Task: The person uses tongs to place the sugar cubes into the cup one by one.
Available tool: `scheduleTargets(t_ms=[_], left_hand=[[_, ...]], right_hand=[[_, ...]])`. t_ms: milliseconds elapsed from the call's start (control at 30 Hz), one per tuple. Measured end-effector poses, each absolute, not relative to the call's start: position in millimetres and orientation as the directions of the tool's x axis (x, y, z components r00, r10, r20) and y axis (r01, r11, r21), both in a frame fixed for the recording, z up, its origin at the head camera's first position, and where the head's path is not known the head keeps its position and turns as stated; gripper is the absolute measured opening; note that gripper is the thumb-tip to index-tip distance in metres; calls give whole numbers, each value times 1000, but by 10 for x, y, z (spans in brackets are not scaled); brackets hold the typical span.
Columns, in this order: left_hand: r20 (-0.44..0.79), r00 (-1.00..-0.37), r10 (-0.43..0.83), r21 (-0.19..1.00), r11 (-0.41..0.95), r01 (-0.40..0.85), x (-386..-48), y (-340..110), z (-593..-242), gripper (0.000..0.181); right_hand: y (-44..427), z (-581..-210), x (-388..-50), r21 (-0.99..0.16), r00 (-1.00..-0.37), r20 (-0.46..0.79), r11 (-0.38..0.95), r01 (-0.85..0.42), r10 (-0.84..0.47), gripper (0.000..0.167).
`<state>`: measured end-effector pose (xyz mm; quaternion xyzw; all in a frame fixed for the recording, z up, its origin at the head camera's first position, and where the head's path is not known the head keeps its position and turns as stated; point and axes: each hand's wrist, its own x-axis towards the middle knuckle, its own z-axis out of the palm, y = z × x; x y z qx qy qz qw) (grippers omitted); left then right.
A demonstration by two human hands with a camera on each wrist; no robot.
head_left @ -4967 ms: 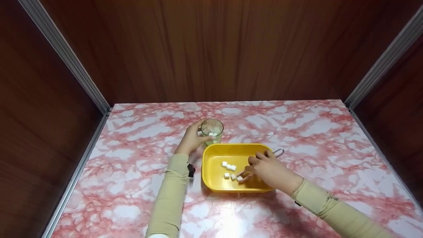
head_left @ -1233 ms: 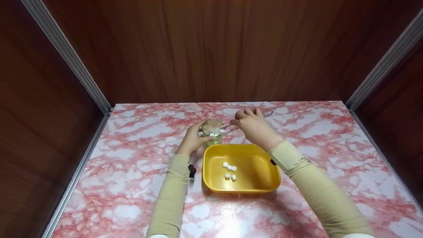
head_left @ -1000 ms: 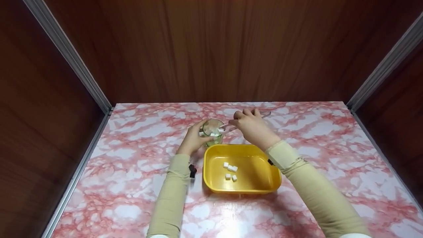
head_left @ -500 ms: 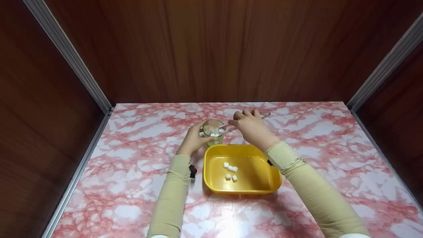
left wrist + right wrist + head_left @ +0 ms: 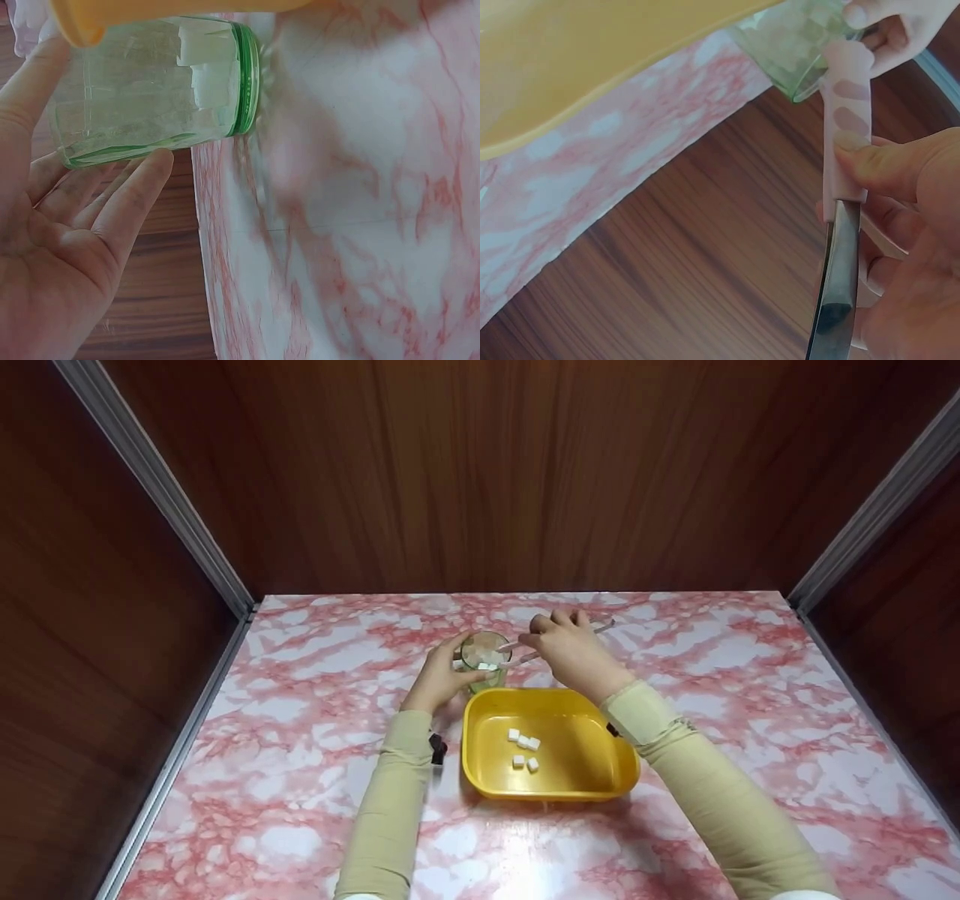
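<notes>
My left hand (image 5: 437,679) holds a green-tinted drinking glass (image 5: 486,681) behind the yellow tub, thumb on the near side and fingers on the far side. Several white cubes rest inside the glass, stacked near its base in the left wrist view. With thumb and fingers my right hand (image 5: 574,652) grips metal tongs (image 5: 838,285) with pink sleeved tips (image 5: 847,120). Those tips stand spread apart at the glass's mouth, and no cube shows between them. Several white cubes (image 5: 523,741) lie loose in the yellow tub (image 5: 551,794).
Red-and-white marbled tabletop (image 5: 300,780) surrounds the tub. Dark wood-grain panels (image 5: 510,472) rise behind and at both sides, with metal profiles (image 5: 150,472) at the corners. The right forearm passes over the tub's right rim.
My right hand has carried a cube in the tongs from the tub up to the glass. Within the last half second the tips have parted and the cube has left them. The left hand stays put.
</notes>
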<state>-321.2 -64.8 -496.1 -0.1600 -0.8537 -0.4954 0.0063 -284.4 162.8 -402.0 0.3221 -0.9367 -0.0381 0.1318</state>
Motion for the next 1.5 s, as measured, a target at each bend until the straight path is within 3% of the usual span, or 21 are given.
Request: scheduleTargets(t_ms=[600, 1300, 1500], left_hand=[[165, -953, 255, 846, 460, 270, -3194, -652, -4977, 80], [167, -949, 268, 841, 464, 279, -3200, -647, -4966, 78], [161, -950, 268, 848, 455, 272, -3194, -651, -4964, 77]], right_hand=[[1662, -4032, -2808, 111, -780, 194, 803, -585, -595, 39], [1870, -3977, -2612, 96, -751, 223, 781, -617, -621, 34], [1954, -4048, -2520, 155, -716, 229, 751, -642, -659, 34]])
